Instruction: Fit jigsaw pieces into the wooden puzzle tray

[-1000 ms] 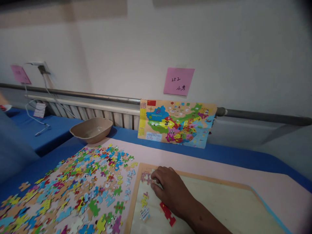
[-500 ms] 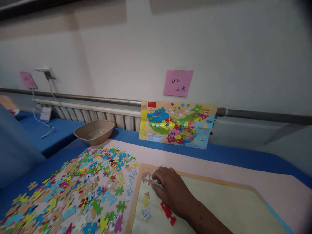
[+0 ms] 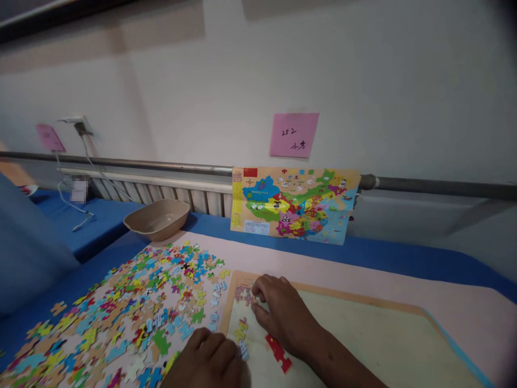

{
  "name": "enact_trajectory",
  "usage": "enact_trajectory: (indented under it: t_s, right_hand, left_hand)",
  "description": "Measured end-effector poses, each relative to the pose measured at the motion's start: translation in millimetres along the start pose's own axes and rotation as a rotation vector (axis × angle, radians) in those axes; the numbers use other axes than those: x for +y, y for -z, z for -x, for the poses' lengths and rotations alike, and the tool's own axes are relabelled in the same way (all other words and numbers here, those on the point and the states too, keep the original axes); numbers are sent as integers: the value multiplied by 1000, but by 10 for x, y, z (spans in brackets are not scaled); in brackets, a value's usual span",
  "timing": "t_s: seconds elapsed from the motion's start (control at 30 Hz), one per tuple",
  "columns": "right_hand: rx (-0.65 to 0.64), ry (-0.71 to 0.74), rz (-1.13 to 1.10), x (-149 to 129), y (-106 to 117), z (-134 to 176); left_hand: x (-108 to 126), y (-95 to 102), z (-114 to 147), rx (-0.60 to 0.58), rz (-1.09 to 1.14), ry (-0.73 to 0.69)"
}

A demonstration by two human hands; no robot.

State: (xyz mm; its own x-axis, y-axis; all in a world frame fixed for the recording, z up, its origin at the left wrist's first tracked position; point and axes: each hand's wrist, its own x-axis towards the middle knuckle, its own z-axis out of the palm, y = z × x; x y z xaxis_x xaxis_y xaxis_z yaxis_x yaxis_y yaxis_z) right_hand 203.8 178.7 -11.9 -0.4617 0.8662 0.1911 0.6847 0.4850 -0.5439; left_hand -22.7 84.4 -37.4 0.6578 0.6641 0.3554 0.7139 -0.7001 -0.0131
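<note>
Resting on the upper left corner of a wooden puzzle tray (image 3: pixel 363 302), the right hand (image 3: pixel 283 312) curls its fingers around a pinkish piece (image 3: pixel 243 293), pinching it at the tray's corner as if to seat it. The left hand (image 3: pixel 205 358) lies palm down, fingers loosely together, at the tray's near left edge, over scattered loose pieces (image 3: pixel 133 312). A red piece (image 3: pixel 278 353) lies in the tray beside the right wrist. Too many loose pieces to count are spread face up, colours showing. One beige bowl (image 3: pixel 156 218) stands behind them. One coloured map (image 3: pixel 293 203) leans upright against the wall, facing the person, below one pink note (image 3: pixel 293 134).
</note>
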Motion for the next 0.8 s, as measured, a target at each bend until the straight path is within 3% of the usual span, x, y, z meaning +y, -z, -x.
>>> enact_trajectory:
  t_s: [0.13, 0.37, 0.43, 0.57, 0.8]
  right_hand:
    - [8, 5, 4, -32, 11, 14]
    - [19, 5, 7, -42, -5, 8]
    - [23, -2, 26, -31, -16, 0]
    - [26, 8, 47, -25, -22, -21]
    - [7, -2, 78, -26, -34, -48]
  left_hand:
    - [-83, -92, -146, 4, 57, 106]
    - [-96, 297, -410, -299, 135, 241]
    - [-100, 358, -452, -335, 166, 281]
    - [-121, 335, -442, -277, 218, 307]
    - [-181, 115, -352, -181, 247, 288]
